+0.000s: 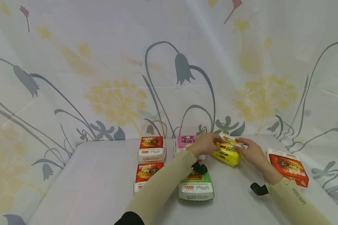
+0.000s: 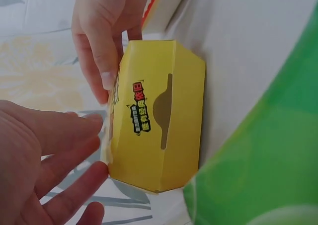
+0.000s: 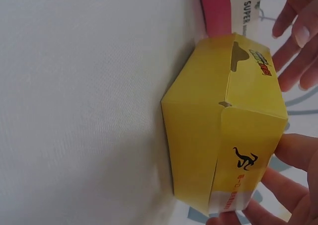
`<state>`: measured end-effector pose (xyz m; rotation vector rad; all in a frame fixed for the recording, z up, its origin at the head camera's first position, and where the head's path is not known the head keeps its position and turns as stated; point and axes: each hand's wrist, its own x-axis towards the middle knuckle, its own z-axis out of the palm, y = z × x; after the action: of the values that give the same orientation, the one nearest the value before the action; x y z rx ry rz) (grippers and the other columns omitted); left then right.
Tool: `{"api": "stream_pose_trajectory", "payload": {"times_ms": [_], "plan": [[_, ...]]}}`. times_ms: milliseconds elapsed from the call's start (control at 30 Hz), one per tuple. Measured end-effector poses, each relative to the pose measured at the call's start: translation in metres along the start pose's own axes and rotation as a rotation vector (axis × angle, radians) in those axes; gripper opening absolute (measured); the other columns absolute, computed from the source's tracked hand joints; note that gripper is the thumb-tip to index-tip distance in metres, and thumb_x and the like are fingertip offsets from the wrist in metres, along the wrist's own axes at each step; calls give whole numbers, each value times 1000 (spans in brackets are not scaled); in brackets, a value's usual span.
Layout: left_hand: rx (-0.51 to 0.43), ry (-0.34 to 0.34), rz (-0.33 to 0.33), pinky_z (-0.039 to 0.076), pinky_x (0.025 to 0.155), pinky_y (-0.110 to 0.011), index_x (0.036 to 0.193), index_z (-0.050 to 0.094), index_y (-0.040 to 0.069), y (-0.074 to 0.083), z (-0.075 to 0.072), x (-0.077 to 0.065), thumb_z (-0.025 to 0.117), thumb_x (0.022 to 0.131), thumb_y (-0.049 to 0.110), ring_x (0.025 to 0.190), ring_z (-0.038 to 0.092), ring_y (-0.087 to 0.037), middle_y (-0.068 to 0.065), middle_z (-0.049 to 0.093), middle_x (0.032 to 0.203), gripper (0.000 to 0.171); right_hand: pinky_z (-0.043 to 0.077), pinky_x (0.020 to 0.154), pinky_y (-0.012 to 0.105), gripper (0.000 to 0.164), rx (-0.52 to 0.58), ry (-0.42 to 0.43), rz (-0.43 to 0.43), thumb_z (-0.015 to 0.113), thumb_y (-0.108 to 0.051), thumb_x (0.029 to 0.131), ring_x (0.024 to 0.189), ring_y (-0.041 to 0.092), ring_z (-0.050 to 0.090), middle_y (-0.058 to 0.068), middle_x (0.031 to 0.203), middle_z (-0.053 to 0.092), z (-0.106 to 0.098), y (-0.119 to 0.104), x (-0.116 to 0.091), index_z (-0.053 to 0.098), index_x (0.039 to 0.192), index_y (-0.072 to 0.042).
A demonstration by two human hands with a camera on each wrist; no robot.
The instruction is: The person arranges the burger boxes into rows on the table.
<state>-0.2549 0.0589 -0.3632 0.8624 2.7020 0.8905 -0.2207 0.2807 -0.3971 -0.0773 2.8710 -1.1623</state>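
Note:
A yellow burger box [image 1: 226, 156] with black and red lettering sits at an angle on the white table, right of the middle. My left hand [image 1: 205, 143] reaches over from its left, fingers loosely spread, fingertips right at the top edge in the left wrist view. At the box's right end is my right hand [image 1: 254, 154]; its thumb [image 3: 293, 150] lies at the top edge and its fingers [image 3: 285, 187] bend round the far side. Partly hidden under my left wrist is a pink burger box [image 1: 186, 142], with a green burger box [image 1: 198, 187] in front.
Two red burger boxes, a back one [image 1: 152, 148] and a front one [image 1: 147, 170], form a column at the left; my left sleeve covers part of the front one. Another red box [image 1: 288, 167] lies near the table's right edge. A flowered curtain [image 1: 169, 93] hangs behind the table.

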Motion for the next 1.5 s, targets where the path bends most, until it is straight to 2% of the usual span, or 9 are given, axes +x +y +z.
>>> {"api": "stream_pose_trajectory", "payload": {"times_ms": [200,433,733,933,1200,1500], "plan": [[69,-18,-36,45,90,-21,123,71,23,2,2,0,77,88,22,103,57,-5,12,68,117,36,25,105,71,58,-32,23,-20,56,-35,101,135,56,28,35,148,33,3,1,-4,48,142,5],[83,-49,-71,46,94,-26,129,68,26,3,1,1,78,87,31,109,55,-8,11,64,127,43,33,101,68,45,-82,69,-60,49,-30,104,128,54,40,34,141,45,1,6,-9,58,136,1],[115,-78,-69,44,99,-29,133,64,27,2,2,2,81,84,29,116,54,-10,10,61,133,52,41,92,62,40,-105,117,-77,66,-31,96,119,50,50,31,133,55,1,6,-14,67,125,-3],[141,-67,-72,43,101,-28,134,64,28,2,5,6,82,82,32,114,54,-9,10,60,133,55,44,90,60,37,-99,166,-127,68,-28,94,113,48,55,29,124,61,1,6,-18,69,120,-1],[113,-66,-90,42,103,-31,132,65,30,-2,5,6,83,83,28,114,53,-9,11,61,131,52,43,93,62,49,-65,135,-121,68,-36,95,117,50,54,32,127,59,-3,9,-20,64,129,-1],[87,-90,-65,40,106,-31,128,68,32,-4,4,6,81,84,20,118,52,-10,11,60,135,47,44,96,63,53,-40,111,-145,64,-31,99,124,51,48,32,138,50,-7,6,-9,54,139,1]]}}
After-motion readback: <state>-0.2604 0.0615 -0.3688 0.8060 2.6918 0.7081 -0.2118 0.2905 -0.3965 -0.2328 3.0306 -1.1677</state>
